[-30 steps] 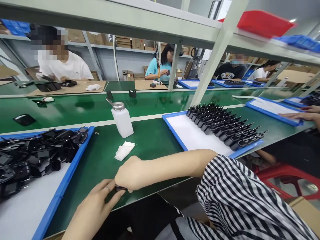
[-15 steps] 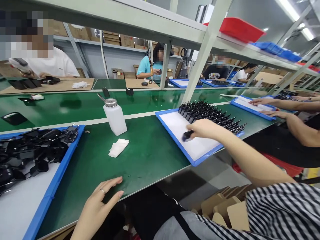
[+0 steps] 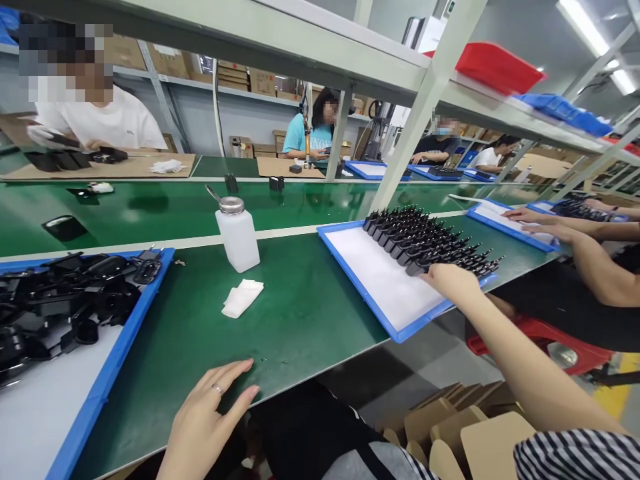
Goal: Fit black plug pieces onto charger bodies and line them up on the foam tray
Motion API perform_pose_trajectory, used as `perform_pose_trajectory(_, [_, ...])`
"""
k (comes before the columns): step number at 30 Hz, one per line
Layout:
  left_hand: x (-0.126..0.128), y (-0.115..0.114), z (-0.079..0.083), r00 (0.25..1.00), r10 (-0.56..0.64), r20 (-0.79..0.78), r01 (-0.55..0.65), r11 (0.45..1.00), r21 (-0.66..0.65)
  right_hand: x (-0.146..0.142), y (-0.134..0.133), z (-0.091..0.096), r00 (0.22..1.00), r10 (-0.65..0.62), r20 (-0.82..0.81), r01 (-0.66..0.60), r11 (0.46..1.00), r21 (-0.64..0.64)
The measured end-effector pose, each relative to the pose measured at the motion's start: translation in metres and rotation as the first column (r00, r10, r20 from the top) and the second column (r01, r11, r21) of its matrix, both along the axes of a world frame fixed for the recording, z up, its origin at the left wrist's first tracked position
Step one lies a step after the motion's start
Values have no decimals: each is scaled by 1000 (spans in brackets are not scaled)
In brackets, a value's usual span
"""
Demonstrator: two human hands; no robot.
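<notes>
My right hand (image 3: 454, 283) reaches over the tray on the right, its fingers closed on a black power adapter (image 3: 416, 268) at the near end of a row. Beside it stand tight rows of black power adapters (image 3: 407, 233), metal pins up, on the white liner of that blue-rimmed tray (image 3: 357, 290). My left hand (image 3: 207, 407), with a ring on one finger, rests at the front edge of the green bench; its fingers are apart and hold nothing. A folded white cloth (image 3: 243, 298) lies beyond the left hand, near a white pump bottle (image 3: 238, 237).
Another blue-rimmed tray (image 3: 117, 360) at left holds jumbled black adapters (image 3: 95, 293). A shelf post (image 3: 413, 127) rises behind the right tray. A green conveyor (image 3: 185, 210) runs beyond the bench. A co-worker's hands (image 3: 543, 223) are at the right; cardboard pieces (image 3: 450, 427) stand below.
My right hand has carried the adapter from the bare liner rightward to the near end of the rows. My left hand stays in place while the view shifts slightly.
</notes>
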State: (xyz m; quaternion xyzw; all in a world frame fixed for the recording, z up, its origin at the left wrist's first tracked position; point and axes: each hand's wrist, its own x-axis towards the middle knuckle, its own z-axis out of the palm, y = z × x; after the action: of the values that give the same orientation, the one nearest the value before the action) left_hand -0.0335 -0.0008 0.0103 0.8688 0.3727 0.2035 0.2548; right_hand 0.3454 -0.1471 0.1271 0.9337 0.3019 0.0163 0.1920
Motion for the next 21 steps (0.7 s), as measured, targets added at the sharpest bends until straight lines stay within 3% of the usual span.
perform_pose_trajectory(3, [0, 0, -1, 1000, 8, -3, -8, 1000, -7, 4, 3, -20, 993, 9, -119, -5, 999, 37])
perform_pose_trajectory(7, [-1, 3, -6, 1000, 4, 24, -4, 1000, -1, 17, 9, -33, 989, 34, -145, -18, 994, 110])
perform_pose_trajectory(16, [-2, 5, -7, 999, -12, -35, 13, 999, 42, 14, 19, -29, 983, -169, -66, 178, 969, 172])
perform_pose_trajectory(21, [1, -1, -6, 1000, 11, 20, -12, 999, 49, 2, 20, -22, 978, -201, -62, 208, 970, 130])
